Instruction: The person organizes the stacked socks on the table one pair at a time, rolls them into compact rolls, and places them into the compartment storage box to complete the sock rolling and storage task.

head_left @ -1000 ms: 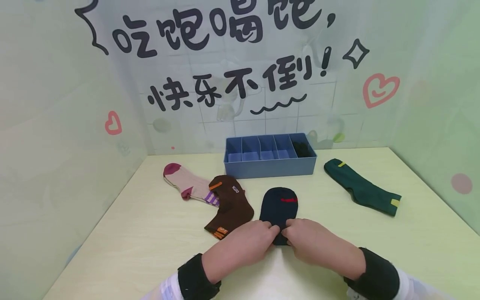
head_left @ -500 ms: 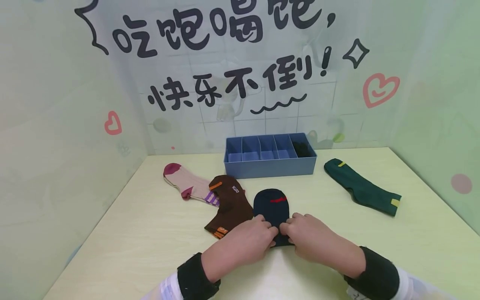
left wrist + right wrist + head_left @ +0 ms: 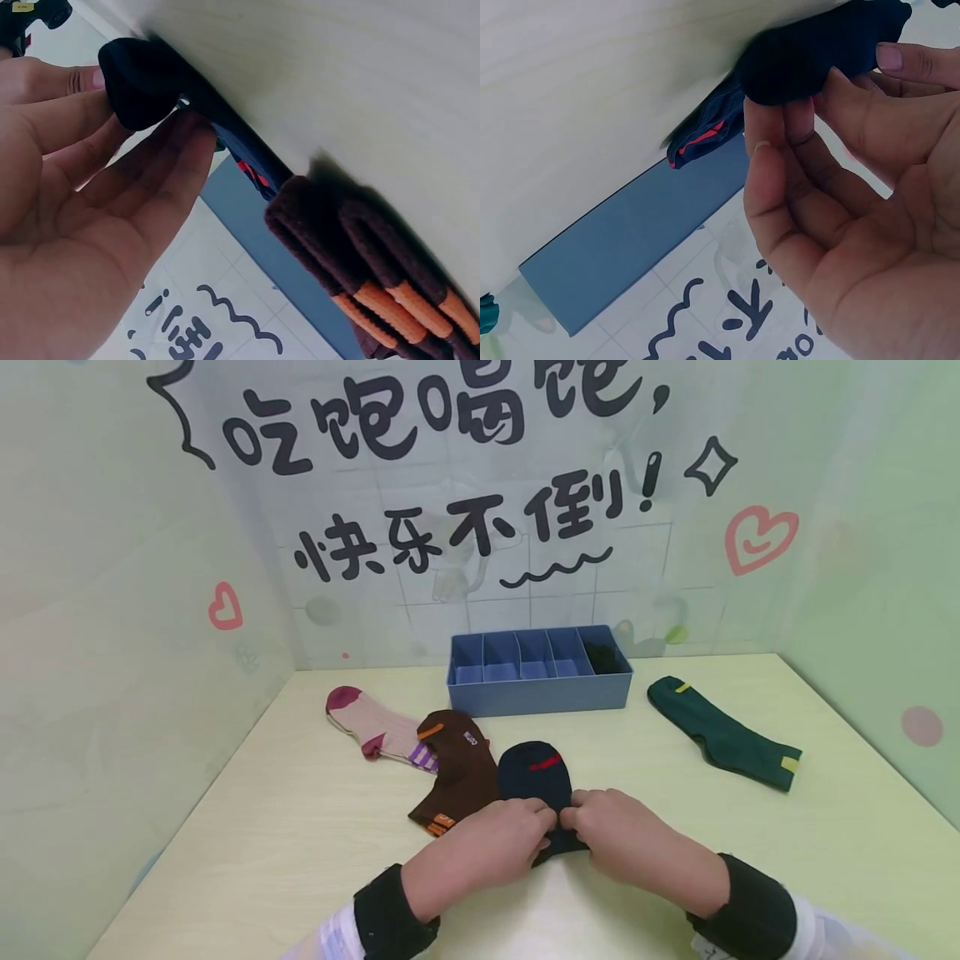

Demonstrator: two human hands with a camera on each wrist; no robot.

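A navy sock (image 3: 534,772) with a red mark lies at the middle front of the table, its far rounded end against the brown socks. My left hand (image 3: 491,839) pinches its near end from the left. From the right, my right hand (image 3: 633,843) pinches the same end, fingertips close to the left hand's. In the right wrist view, the near part of the sock is a thick roll (image 3: 821,56) between fingers and thumb, while the flat part with the red mark stretches beyond it. The left wrist view shows the rolled end (image 3: 146,86) at the left fingertips.
The brown socks (image 3: 461,768) with orange bands overlap pink socks (image 3: 390,727) on the left. A green sock (image 3: 723,735) lies at the right. Behind stands a blue divided box (image 3: 540,700), with a dark bundle (image 3: 602,657) in its rightmost compartment. Walls enclose the table's back and sides.
The navy sock's far end has swung left and come up against the brown socks, its red mark now tilted. Both hands keep their pinch at the near end and have barely moved.
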